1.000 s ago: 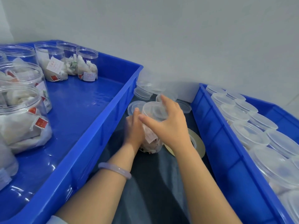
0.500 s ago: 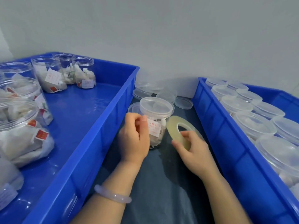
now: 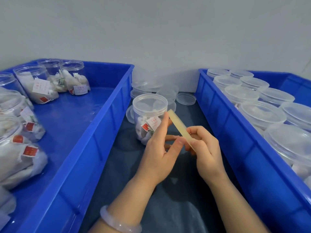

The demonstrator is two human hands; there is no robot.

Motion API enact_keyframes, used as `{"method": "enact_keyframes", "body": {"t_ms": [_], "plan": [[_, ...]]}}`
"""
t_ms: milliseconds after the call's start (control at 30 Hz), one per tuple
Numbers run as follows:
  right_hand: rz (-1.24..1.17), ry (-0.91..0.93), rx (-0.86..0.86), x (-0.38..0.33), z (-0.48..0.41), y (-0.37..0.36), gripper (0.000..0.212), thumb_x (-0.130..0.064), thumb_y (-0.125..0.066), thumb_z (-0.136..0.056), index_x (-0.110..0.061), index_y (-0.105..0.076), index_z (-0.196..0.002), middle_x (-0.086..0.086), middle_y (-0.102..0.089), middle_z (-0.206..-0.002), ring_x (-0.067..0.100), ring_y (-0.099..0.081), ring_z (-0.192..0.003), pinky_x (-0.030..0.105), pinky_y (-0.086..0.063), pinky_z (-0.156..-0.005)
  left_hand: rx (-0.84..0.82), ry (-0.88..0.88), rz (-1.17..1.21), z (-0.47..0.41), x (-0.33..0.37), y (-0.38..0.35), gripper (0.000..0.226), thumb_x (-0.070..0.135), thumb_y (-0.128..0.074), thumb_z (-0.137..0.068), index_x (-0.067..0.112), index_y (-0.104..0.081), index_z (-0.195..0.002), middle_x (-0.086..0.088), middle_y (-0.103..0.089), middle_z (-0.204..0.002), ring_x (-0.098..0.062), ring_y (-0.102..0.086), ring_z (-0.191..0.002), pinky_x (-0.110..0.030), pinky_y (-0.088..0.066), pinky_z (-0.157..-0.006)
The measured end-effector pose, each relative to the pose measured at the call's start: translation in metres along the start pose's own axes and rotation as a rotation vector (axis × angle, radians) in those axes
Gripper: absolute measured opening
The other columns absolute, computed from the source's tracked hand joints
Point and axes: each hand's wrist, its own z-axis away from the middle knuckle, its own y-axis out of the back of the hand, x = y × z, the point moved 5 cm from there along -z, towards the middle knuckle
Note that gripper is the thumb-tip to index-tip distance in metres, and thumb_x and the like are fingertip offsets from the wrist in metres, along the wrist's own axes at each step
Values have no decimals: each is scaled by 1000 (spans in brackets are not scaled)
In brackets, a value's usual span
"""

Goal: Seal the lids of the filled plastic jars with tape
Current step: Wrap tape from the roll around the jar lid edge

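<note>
A clear plastic jar (image 3: 149, 113) with a lid on and white packets inside stands on the dark cloth between two blue bins. Just in front of it both hands hold a flat roll of yellowish tape (image 3: 178, 125), seen edge-on and tilted. My right hand (image 3: 204, 153) grips the roll's near end with curled fingers. My left hand (image 3: 161, 153) is against the roll from the left, index finger raised along it and thumb pressed to its edge beside the right thumb. The roll does not touch the jar.
The left blue bin (image 3: 107, 125) holds several filled jars without lids. The right blue bin (image 3: 223, 125) holds several lidded jars. Loose clear lids (image 3: 186, 98) lie stacked behind the jar by the grey wall. Dark cloth (image 3: 168, 199) covers the gap.
My right hand lifted the tape roll off the cloth and turned it edge-on. My left hand left the jar and came to the roll.
</note>
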Motion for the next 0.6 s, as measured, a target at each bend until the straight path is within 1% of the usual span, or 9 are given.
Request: {"method": "enact_keyframes", "body": {"t_ms": [67, 133, 200, 267, 367, 467, 500, 533, 600], "plan": [[-70, 8, -36, 0, 1, -3, 26, -14, -40, -70, -17, -61, -85, -12, -66, -72, 1, -59, -65, 12, -43, -56, 1, 2, 23, -1, 2, 1, 72, 32, -57, -87, 37, -19, -147, 6, -47, -140, 4, -56, -111, -12, -51, -76], [-119, 3, -43, 1, 1, -6, 30, -12, -39, -69, -20, -61, -87, -15, -68, -77, -2, -61, -71, 11, -45, -60, 79, -73, -72, -1, 6, 6, 63, 32, -57, -87, 37, -29, -143, 6, -50, -138, 0, -55, -115, -21, -54, -82], [-136, 2, -53, 2, 1, -9, 35, -12, -39, -68, -24, -61, -91, -17, -70, -83, -3, -62, -77, 12, -46, -64, 181, -193, -180, 1, 12, 11, 51, 25, -57, -88, 33, -39, -136, 3, -52, -138, -6, -55, -119, -30, -54, -90], [-150, -1, -72, 3, 1, -10, 40, -10, -40, -68, -28, -60, -97, -20, -70, -89, -2, -64, -84, 11, -47, -68, 217, -235, -227, 1, 15, 15, 45, 20, -55, -90, 30, -43, -132, 6, -53, -133, -9, -54, -121, -26, -51, -93], [-150, 13, -113, 1, 1, -12, 42, -8, -42, -69, -29, -61, -100, -21, -70, -95, -1, -65, -90, 10, -47, -69, 129, -161, -161, -1, 15, 15, 49, 18, -52, -89, 28, -39, -135, 15, -53, -124, 1, -54, -113, -12, -48, -86], [-65, 38, -68, 0, 3, -12, 23, -16, -49, -76, -23, -63, -92, -20, -70, -85, -4, -64, -80, 8, -45, -66, 49, -109, -80, -2, 15, 15, 62, 18, -58, -83, 28, -33, -139, 17, -55, -118, -5, -57, -110, -19, -51, -85], [-18, 41, -35, 1, 3, -11, 16, -22, -51, -78, -23, -63, -88, -20, -69, -82, -3, -64, -77, 10, -46, -65, 45, -92, -44, -2, 15, 16, 63, 18, -61, -81, 28, -35, -138, 15, -57, -117, -7, -58, -109, -21, -52, -84], [40, 38, -2, 2, 4, -9, 12, -30, -53, -80, -25, -62, -86, -18, -69, -81, 0, -65, -76, 15, -48, -66, 57, -77, -7, -1, 14, 17, 63, 18, -63, -78, 28, -39, -135, 13, -59, -115, -7, -60, -107, -21, -53, -83], [154, 17, 39, 6, 4, -7, 18, -45, -55, -79, -29, -60, -83, -11, -69, -80, 7, -66, -77, 32, -53, -71, 96, -50, 34, -1, 13, 19, 60, 14, -69, -76, 26, -46, -130, 10, -62, -113, -7, -62, -103, -20, -54, -79]]}}
